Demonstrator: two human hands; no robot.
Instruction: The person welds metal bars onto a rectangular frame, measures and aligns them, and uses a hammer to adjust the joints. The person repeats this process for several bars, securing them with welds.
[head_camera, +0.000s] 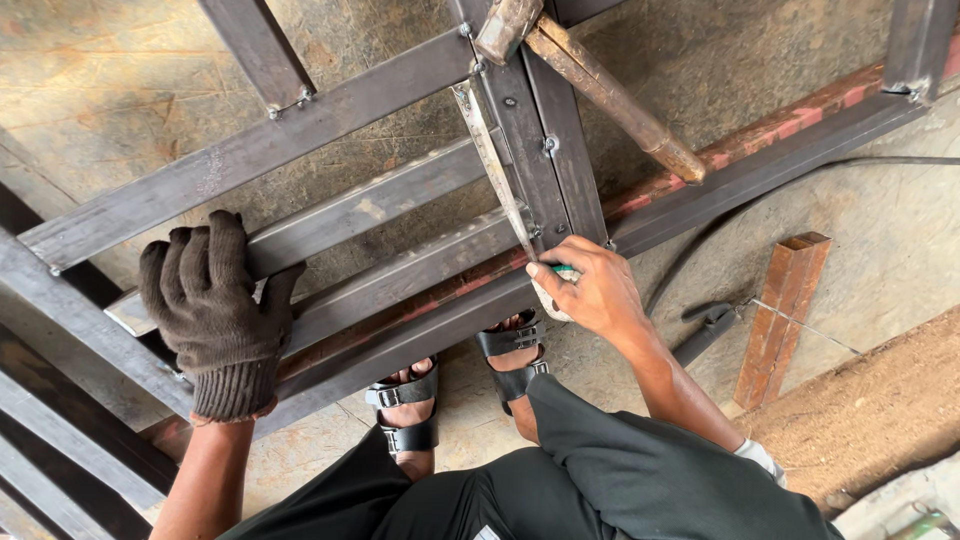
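While the bare right hand (590, 290) pinches the near end of a tape measure (500, 180) between thumb and fingers, its small pale case with a green patch half hidden in the closed grip, the steel blade of the tape runs away from the person along an upright bar of the metal frame (350, 95). The hand sits at the frame's near rail, where that upright meets it. The left hand (215, 310), in a dark knitted glove, is curled over the end of a loose steel tube (380, 205) that lies across the frame toward its left side, fingers wrapped over the top edge and the tube held firmly. At the frame's far edge a hammer (590, 75) with a worn wooden handle rests slanting across the bars, its head near the top of the upright. Beneath the near rail the person's feet in black sandals (410, 405) stand on the concrete floor. Off the frame's right side, a short rusty channel piece (785, 315) lies on the floor beside a dark cable (800, 165).
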